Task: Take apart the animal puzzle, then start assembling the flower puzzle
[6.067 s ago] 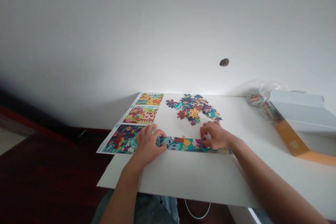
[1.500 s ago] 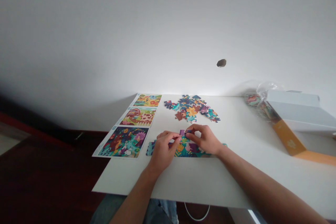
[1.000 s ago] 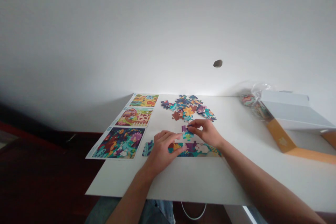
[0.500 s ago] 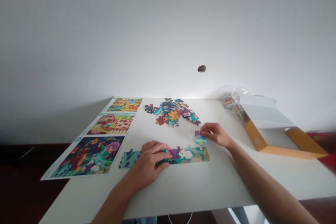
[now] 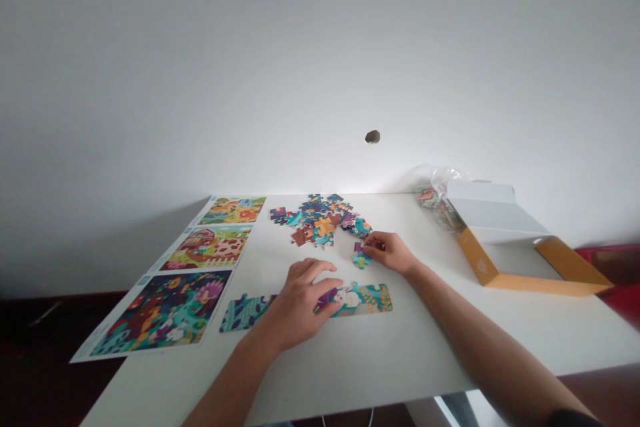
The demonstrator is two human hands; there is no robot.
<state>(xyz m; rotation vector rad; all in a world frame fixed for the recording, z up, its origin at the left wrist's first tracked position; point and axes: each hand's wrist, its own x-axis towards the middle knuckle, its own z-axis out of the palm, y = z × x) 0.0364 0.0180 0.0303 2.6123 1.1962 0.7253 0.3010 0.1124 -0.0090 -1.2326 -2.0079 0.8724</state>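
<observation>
A joined strip of jigsaw pieces (image 5: 367,300) lies along the near part of the table, with a white rabbit and yellow plants toward its right end. My left hand (image 5: 307,300) rests over the strip's middle, fingers apart and curved, hiding part of it. Beyond the strip, my right hand (image 5: 390,250) pinches a purple and teal jigsaw piece (image 5: 361,257) by its right edge. This piece is apart from the strip, just in front of a heap of loose jigsaw pieces (image 5: 323,223).
To the left lies a picture sheet (image 5: 150,280) with three printed scenes, overhanging the table edge. At right stand an open yellow box (image 5: 535,290) and a clear plastic bag (image 5: 445,197) with pieces inside. A white wall (image 5: 320,67) rises behind the white table (image 5: 360,360).
My right hand has moved left and away from me with the jigsaw piece, farther from the strip. My left hand has shifted right along the strip. The view has turned slightly.
</observation>
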